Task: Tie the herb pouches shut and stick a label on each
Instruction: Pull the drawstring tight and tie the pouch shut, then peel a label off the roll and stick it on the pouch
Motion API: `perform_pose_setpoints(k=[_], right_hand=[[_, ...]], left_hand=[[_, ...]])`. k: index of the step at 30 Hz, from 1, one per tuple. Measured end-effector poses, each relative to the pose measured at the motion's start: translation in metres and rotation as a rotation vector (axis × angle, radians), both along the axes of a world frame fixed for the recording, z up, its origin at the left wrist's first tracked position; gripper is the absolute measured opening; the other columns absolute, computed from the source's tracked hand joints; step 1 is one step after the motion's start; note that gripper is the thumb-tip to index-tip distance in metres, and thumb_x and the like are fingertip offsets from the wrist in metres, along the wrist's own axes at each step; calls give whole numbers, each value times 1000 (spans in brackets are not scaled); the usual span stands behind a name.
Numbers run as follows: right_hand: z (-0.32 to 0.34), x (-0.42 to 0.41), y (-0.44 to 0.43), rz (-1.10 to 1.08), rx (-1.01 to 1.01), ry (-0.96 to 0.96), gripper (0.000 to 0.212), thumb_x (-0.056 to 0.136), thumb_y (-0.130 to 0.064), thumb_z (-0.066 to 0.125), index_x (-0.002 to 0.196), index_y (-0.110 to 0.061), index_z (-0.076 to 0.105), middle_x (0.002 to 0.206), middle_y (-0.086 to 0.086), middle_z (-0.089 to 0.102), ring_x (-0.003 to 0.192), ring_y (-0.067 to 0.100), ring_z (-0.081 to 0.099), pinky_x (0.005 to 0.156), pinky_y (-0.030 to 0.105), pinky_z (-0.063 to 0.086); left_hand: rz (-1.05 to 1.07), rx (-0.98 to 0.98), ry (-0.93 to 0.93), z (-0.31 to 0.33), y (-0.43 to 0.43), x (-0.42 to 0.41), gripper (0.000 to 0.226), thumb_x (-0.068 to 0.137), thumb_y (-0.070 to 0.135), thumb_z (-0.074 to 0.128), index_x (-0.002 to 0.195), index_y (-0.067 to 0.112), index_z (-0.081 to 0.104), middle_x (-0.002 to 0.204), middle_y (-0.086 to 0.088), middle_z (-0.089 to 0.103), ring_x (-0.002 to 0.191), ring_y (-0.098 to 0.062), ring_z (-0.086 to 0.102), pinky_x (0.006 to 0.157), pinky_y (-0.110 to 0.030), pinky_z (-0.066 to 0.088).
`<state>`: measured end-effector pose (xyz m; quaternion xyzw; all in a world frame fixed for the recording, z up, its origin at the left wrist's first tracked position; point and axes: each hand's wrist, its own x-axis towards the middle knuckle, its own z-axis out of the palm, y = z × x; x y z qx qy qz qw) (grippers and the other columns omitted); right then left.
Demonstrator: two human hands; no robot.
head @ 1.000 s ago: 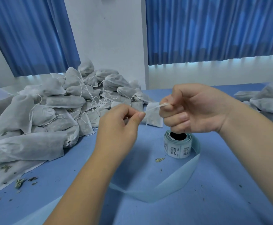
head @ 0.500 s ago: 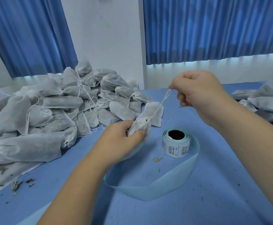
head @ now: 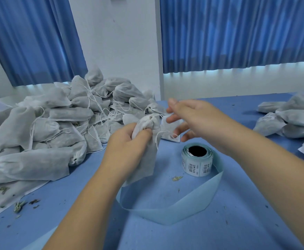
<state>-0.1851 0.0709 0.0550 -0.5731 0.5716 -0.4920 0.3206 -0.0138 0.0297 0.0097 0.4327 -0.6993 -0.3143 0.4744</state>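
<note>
The label roll stands on the blue desk. Its stickers carry barcodes and dark print too small to read. A pale backing strip loops from it towards the viewer. Just left of the roll, the left hand grips a grey pouch below its gathered neck, with a white string dangling. The right hand is blurred beside the neck, fingers spread, seemingly holding nothing. A pile of pouches lies to the left.
</note>
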Motion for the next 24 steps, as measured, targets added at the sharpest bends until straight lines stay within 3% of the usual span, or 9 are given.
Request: perform_pose_setpoints(k=[3,5,8,13,15,17,19,21,24], right_hand=[[-4,4,3,120,42,135,27,86,-48,63,94,-23,67,86,-8,71,67,11,71,59,23,54],[-5,4,3,102,-6,234,11,86,-28,71,90,-18,70,73,-8,72,64,7,69,58,20,54],[-4,4,3,53,-55,227,2,84,-9,71,83,-9,72,65,3,72,57,7,66,57,22,54],[2,8,9,246,41,-253,14,81,-7,73,92,-5,65,74,8,74,61,15,70,51,20,52],[1,15,11,340,112,-472,16,74,-13,73,88,-8,66,74,6,73,60,13,70,49,18,51],[-3,23,11,370,148,-530,17,69,-18,74,83,-11,69,73,3,72,59,10,68,48,17,49],[-9,26,11,270,101,-312,7,74,-20,78,77,-17,72,71,-2,68,56,7,60,50,16,45],[-11,25,10,131,30,-65,11,76,-24,80,69,-20,73,61,-8,63,51,2,49,48,14,40],[-10,21,8,53,-14,56,24,70,-30,85,59,-18,67,50,-11,54,42,1,40,41,11,32]], left_hand=[[11,-27,1,3,3,-1,33,84,38,54,68,10,51,59,9,43,56,-9,39,57,-31,32],[30,-29,23,4,4,-1,34,76,41,50,69,7,50,60,8,42,56,-9,38,57,-31,31],[59,-22,64,4,2,0,34,83,36,54,69,6,47,59,9,39,55,-8,36,57,-30,31],[34,-11,119,2,1,0,31,96,32,56,77,7,59,65,6,50,62,-9,45,64,-32,37],[-35,15,132,2,2,-2,27,97,34,56,87,12,67,75,-1,64,71,-11,55,71,-37,45],[-75,60,162,3,4,-3,26,98,36,56,91,14,70,90,-15,69,79,-15,60,79,-44,50],[-87,119,227,4,5,-4,29,98,35,55,80,17,69,82,-19,65,75,-17,57,74,-42,47],[-109,186,300,5,4,-4,34,98,32,55,66,25,67,69,-4,59,69,-16,55,69,-36,44],[-165,256,371,5,3,-5,36,98,33,56,66,33,72,71,6,66,69,-11,64,69,-31,50]])
